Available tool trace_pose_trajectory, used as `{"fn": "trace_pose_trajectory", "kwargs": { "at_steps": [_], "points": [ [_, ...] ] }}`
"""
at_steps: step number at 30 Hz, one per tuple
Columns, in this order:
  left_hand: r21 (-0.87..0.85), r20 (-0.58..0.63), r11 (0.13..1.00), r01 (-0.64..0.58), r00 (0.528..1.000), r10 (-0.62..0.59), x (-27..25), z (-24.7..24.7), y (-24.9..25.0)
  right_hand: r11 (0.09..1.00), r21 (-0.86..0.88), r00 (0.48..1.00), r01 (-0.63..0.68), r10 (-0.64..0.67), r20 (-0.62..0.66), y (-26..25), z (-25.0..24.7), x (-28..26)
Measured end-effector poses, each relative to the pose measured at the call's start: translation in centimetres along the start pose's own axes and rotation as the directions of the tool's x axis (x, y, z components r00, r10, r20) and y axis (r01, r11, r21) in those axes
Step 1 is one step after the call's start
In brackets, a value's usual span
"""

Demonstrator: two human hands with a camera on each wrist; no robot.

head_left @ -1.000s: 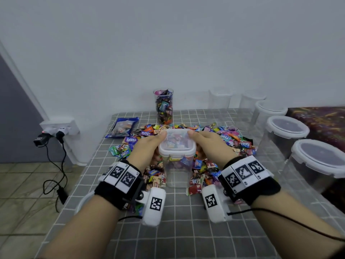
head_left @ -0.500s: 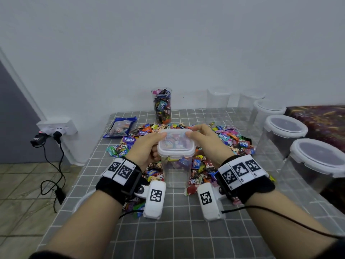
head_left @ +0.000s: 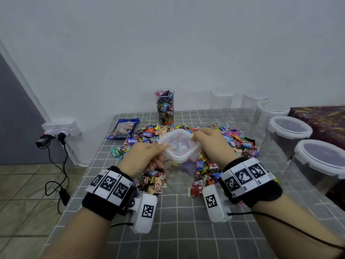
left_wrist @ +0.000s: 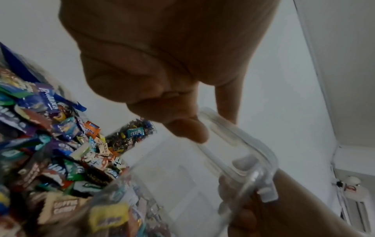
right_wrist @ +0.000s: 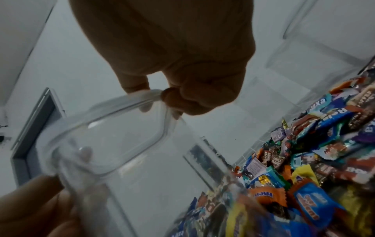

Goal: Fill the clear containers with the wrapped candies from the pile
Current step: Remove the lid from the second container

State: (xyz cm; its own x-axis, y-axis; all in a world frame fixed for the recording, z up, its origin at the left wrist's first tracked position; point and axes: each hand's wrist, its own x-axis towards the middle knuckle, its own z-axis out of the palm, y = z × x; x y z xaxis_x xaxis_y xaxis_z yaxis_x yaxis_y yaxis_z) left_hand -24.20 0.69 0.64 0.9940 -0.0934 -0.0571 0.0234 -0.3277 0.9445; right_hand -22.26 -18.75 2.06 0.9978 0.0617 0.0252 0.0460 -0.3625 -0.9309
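Lid removal in hand: left hand (head_left: 143, 156) and right hand (head_left: 211, 144) grip the lid (head_left: 179, 146) of the clear container (head_left: 180, 174) amid the candy pile (head_left: 233, 144); next, lift lid clear.

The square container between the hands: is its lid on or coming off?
Coming off. The lid sits tilted above the container, pinched by the right hand; the left hand steadies it.

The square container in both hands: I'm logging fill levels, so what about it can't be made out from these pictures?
- Fill level: in the head view the lid and motion blur hide the container body.
- Lid latched or loose: wrist views are blurred.
- Left hand fingers: mostly behind the container.
- Right hand fingertips: hidden behind the lid rim.
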Motion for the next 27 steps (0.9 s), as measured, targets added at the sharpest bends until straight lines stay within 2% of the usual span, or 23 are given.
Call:
{"fn": "trace_pose_trajectory", "kwargs": {
  "at_steps": [2,4,7,9,12,15,22,27],
  "points": [
    [-0.013,-0.086,1.000,0.001,0.996,-0.002,0.6,-0.2,-0.1,1.000,-0.002,0.999,-0.022,0.022,0.050,0.1,0.1,-0.5],
    [0.011,-0.117,1.000,0.008,0.993,-0.007,1.0,-0.3,-0.2,1.000,-0.028,0.995,-0.014,0.017,0.097,0.3,0.3,-0.7],
    [0.010,-0.072,1.000,0.015,0.997,-0.014,1.1,-0.1,-0.3,0.997,-0.079,0.991,-0.004,0.014,0.131,0.2,0.2,-0.7],
    [-0.066,-0.049,0.997,0.043,0.998,-0.047,1.4,0.2,-0.3,0.996,-0.084,0.986,-0.022,0.036,0.163,-0.1,0.0,-0.4],
    [-0.210,-0.022,0.970,0.125,0.991,-0.133,1.9,0.5,-0.2,0.998,-0.052,0.975,-0.042,0.053,0.215,-0.6,-0.2,0.0],
    [-0.252,0.053,0.951,0.178,0.984,-0.170,2.5,0.3,-0.1,0.995,0.024,0.973,-0.101,0.094,0.212,-0.4,-0.2,0.1],
    [-0.316,0.156,0.930,0.189,0.977,-0.146,3.2,0.2,-0.3,0.967,0.141,0.949,-0.213,0.170,0.266,0.0,-0.2,0.2],
    [-0.408,0.140,0.898,0.161,0.984,-0.113,3.4,0.4,-0.7,0.957,0.187,0.932,-0.220,0.150,0.330,-0.1,-0.4,0.0]
  ]
}}
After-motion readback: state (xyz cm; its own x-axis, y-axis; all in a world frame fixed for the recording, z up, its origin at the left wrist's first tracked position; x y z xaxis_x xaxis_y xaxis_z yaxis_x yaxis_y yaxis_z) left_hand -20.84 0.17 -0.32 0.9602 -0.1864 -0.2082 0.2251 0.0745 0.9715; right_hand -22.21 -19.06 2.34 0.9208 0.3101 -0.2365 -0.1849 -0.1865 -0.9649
